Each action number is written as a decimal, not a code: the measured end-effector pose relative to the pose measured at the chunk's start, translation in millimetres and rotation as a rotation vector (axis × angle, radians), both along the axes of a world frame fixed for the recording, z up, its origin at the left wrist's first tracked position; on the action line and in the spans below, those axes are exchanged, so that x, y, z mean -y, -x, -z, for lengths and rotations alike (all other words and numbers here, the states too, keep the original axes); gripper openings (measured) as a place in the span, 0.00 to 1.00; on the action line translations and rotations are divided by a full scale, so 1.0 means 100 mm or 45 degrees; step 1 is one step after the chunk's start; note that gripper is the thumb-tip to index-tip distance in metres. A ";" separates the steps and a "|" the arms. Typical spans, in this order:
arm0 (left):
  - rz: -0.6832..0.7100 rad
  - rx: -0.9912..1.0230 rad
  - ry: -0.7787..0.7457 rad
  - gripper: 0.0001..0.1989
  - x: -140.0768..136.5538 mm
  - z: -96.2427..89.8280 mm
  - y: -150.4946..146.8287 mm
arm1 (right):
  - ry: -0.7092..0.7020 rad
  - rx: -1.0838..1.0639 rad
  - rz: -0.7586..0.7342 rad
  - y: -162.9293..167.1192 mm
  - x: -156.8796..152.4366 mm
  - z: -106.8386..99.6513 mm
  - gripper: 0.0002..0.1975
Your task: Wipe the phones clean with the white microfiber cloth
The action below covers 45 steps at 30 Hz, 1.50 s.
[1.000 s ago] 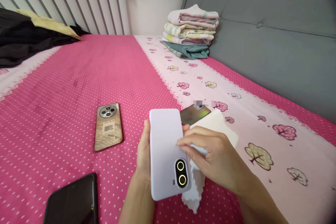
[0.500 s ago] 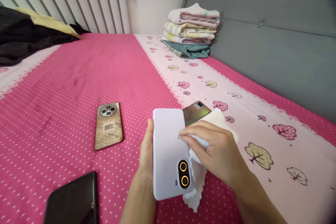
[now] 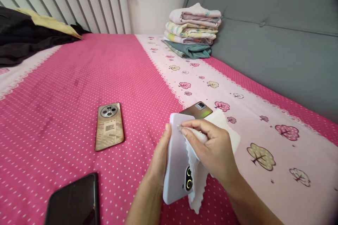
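Note:
A pale lilac phone [image 3: 176, 161] is tilted in my left hand [image 3: 158, 161], its back and two ringed camera lenses facing me. My left thumb lies along its side edge, and the other fingers are hidden behind it. Bunched in my right hand [image 3: 213, 147] is a white cleaning cloth [image 3: 196, 182] with a wavy edge, hanging down beside the lenses. The right fingertips pinch the cloth at the upper part of the phone's back.
A gold phone [image 3: 109, 135] with a round camera lies left on the pink bedsheet [image 3: 113, 70]. A black phone [image 3: 74, 200] is nearer. Behind my right hand are another phone [image 3: 199, 109] and a white cloth [image 3: 232, 135]. Folded fabrics [image 3: 194, 30] stand by the grey headboard [image 3: 277, 28].
My left hand has turned the lilac phone more edge-on and shifted it right. My right fingers have moved up slightly with the cloth, which now covers part of the phone's right side.

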<state>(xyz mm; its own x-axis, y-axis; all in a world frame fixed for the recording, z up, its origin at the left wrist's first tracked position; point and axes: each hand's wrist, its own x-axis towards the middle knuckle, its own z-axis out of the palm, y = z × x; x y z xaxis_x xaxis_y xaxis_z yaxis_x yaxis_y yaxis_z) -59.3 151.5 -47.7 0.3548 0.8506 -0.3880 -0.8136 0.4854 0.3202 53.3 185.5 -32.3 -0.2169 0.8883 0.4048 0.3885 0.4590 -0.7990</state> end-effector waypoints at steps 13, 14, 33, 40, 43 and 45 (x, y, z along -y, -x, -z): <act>-0.008 0.040 0.059 0.32 -0.05 0.09 0.05 | 0.067 0.234 -0.592 0.04 0.14 -0.06 0.06; -0.019 0.033 0.066 0.34 -0.06 0.10 0.05 | 0.080 0.262 -0.632 0.03 0.15 -0.06 0.06; -0.498 -0.006 0.046 0.35 -0.07 0.06 0.15 | 0.142 0.519 -1.027 -0.07 0.19 -0.11 0.07; -0.534 0.074 -0.055 0.36 -0.07 0.14 0.22 | 0.105 0.584 -0.933 -0.15 0.15 -0.17 0.07; -0.553 0.113 -0.112 0.36 -0.07 0.16 0.24 | 0.100 0.578 -0.901 -0.17 0.12 -0.20 0.07; -0.556 0.139 -0.127 0.36 -0.07 0.17 0.25 | 0.101 0.558 -0.877 -0.17 0.10 -0.22 0.08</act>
<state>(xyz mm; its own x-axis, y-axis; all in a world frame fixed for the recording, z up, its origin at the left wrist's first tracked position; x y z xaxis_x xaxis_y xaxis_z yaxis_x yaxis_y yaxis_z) -84.4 158.3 -64.4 -0.0107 0.9608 -0.2772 -0.9667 0.0609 0.2486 70.6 175.6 -10.8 -0.8482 0.5204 0.0986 0.3242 0.6574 -0.6803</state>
